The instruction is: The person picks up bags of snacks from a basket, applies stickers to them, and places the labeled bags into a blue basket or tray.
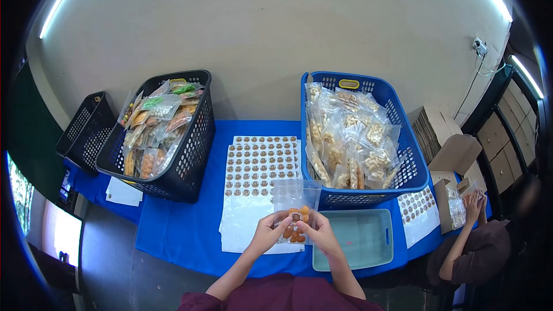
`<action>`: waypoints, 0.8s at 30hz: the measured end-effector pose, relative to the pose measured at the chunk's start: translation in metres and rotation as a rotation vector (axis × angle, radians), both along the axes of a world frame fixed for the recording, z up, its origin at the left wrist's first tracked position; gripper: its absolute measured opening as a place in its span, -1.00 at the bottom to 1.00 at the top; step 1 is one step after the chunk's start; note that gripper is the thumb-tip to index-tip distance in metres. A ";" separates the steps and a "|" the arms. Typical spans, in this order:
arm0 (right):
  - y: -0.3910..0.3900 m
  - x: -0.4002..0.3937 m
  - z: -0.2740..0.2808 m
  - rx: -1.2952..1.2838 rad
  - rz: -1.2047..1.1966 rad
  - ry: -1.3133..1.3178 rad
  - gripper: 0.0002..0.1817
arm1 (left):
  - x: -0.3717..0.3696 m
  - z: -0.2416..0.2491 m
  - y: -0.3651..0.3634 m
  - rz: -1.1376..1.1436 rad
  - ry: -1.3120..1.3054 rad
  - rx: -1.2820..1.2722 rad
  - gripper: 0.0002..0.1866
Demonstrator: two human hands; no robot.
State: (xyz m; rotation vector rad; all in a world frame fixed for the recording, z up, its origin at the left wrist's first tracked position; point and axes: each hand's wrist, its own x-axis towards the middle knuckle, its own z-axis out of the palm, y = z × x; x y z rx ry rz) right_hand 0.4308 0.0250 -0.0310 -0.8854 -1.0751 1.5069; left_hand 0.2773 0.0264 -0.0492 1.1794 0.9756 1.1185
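Both my hands hold a clear plastic bag point(296, 194) with orange pieces inside, above the blue table. My left hand point(271, 231) grips its left side, with the thumb at a round brown sticker point(296, 217) on the bag's front. From the right, my right hand point(321, 234) holds the bag with its thumb near the same sticker. Behind the bag lies a white sheet point(262, 164) with rows of round brown stickers; the lower part of the sheet is bare white. A pale green tray point(360, 236) sits just right of my right hand.
A blue basket point(368, 196) full of bagged snacks stands behind the tray; a black basket point(199, 138) of bags is at left, beside a smaller black one point(86, 129). At right, a co-worker point(478, 247) reaches into a cardboard box point(443, 207) near another sticker sheet point(417, 210).
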 end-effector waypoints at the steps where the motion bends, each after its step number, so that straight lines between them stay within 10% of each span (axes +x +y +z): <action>1: 0.000 0.000 0.002 0.012 -0.018 0.000 -0.80 | -0.001 0.000 0.000 -0.015 0.004 -0.004 -0.70; 24: -0.020 0.000 -0.004 0.033 -0.164 -0.066 -0.76 | 0.015 0.014 -0.015 -0.002 0.050 -0.027 -0.76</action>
